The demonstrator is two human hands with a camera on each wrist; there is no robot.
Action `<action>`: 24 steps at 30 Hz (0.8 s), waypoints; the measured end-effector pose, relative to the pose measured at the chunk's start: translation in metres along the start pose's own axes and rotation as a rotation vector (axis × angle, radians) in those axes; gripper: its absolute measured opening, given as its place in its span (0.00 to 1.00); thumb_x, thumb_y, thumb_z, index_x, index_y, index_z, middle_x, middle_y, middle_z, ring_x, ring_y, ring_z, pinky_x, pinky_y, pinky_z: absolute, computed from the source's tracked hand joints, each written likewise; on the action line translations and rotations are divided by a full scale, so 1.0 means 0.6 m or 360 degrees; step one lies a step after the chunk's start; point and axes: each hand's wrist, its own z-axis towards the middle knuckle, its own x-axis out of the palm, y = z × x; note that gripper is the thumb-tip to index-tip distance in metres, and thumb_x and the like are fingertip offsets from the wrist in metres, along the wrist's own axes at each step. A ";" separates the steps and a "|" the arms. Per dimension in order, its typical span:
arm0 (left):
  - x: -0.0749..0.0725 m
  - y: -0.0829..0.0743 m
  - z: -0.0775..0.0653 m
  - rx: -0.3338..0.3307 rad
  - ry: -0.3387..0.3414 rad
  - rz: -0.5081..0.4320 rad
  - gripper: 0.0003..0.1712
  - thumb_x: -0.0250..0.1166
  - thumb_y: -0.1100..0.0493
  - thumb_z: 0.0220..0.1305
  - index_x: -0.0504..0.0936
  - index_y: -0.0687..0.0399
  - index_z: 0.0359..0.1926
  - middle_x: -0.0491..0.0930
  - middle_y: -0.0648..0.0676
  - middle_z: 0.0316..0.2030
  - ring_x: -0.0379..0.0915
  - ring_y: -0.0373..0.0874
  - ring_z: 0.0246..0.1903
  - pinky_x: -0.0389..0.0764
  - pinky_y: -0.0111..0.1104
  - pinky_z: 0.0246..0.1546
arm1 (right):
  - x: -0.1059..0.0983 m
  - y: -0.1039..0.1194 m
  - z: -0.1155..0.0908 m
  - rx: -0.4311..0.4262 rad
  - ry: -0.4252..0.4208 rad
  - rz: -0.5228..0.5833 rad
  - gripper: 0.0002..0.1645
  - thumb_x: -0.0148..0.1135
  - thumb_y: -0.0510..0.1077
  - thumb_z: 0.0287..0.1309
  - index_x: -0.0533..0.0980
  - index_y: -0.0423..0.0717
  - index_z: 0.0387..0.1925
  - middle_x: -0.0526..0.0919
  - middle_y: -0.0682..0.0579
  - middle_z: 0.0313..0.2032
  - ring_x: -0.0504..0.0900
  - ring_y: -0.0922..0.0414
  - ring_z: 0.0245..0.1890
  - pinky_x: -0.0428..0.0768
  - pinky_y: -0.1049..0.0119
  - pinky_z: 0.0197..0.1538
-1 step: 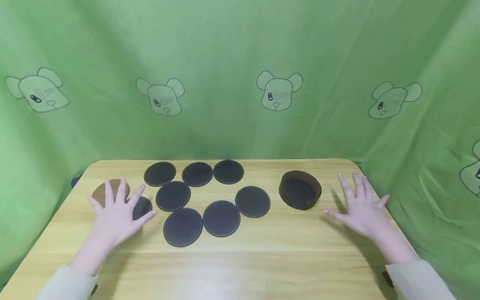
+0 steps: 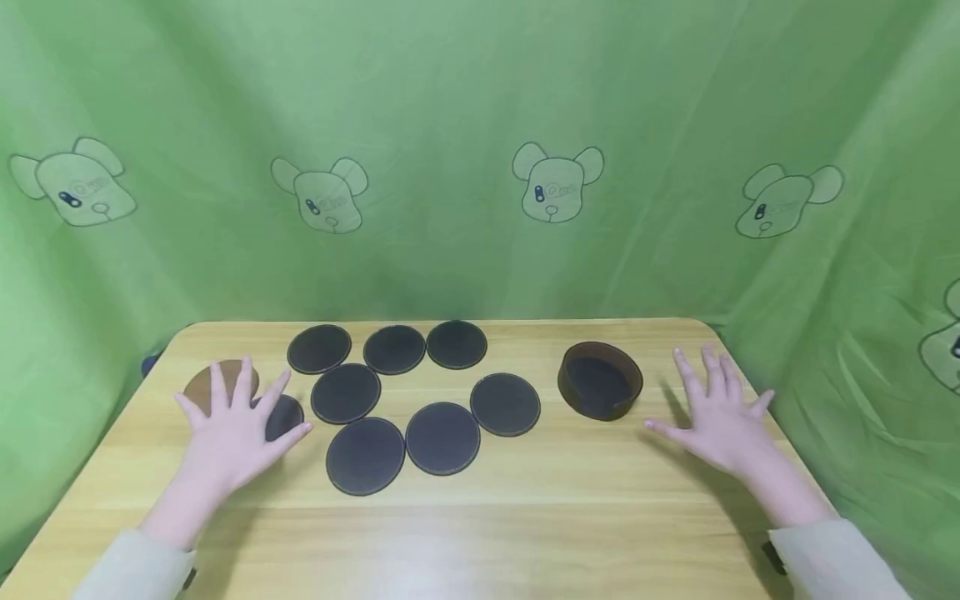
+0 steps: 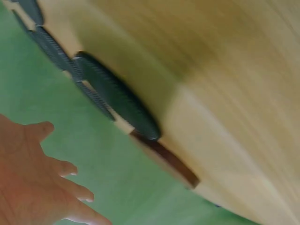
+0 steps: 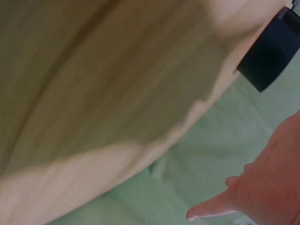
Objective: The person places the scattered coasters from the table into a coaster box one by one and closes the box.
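Observation:
My left hand (image 2: 236, 433) hovers over the table's left side with its fingers spread and holds nothing. Beneath its fingertips lie a brown round coaster (image 2: 201, 388) and a black coaster (image 2: 288, 417), both partly hidden by the hand. In the left wrist view the black coaster (image 3: 117, 96) appears tilted against the brown one (image 3: 166, 157). On the right, my right hand (image 2: 727, 429) hangs above the table, fingers spread and nothing in them. Just left of it stands a round brown coaster holder (image 2: 567, 398) with a dark inner base and a gap in its front wall.
Several black coasters, one at the front (image 2: 365, 457) and one nearest the holder (image 2: 506, 404), lie flat across the middle and back of the wooden table (image 2: 525, 533). A green curtain (image 2: 442, 100) with printed bear heads hangs behind the table and along both sides.

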 end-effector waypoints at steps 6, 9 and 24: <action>0.012 0.015 0.007 -0.0007 -0.0035 -0.0008 0.53 0.57 0.23 0.68 0.64 0.51 0.80 0.48 0.79 0.79 0.28 0.88 0.77 0.27 0.90 0.60 | 0.005 0.006 0.005 0.0007 0.0010 0.0050 0.76 0.65 0.79 0.57 0.32 0.52 0.86 0.30 0.27 0.82 0.39 0.18 0.78 0.32 0.03 0.56; 0.014 0.022 0.008 0.0006 -0.0058 -0.0028 0.51 0.58 0.25 0.68 0.64 0.52 0.80 0.48 0.79 0.80 0.30 0.87 0.77 0.28 0.90 0.60 | 0.004 0.004 0.007 0.0007 0.0006 0.0058 0.76 0.66 0.78 0.58 0.32 0.52 0.86 0.30 0.26 0.82 0.39 0.17 0.78 0.33 0.02 0.56; 0.029 0.045 -0.001 0.0160 -0.0153 -0.0012 0.48 0.62 0.29 0.67 0.68 0.52 0.76 0.55 0.77 0.78 0.44 0.85 0.77 0.37 0.88 0.65 | -0.001 0.009 0.029 -0.0028 -0.0007 0.0181 0.74 0.68 0.74 0.59 0.37 0.48 0.87 0.36 0.24 0.81 0.40 0.18 0.78 0.44 0.08 0.66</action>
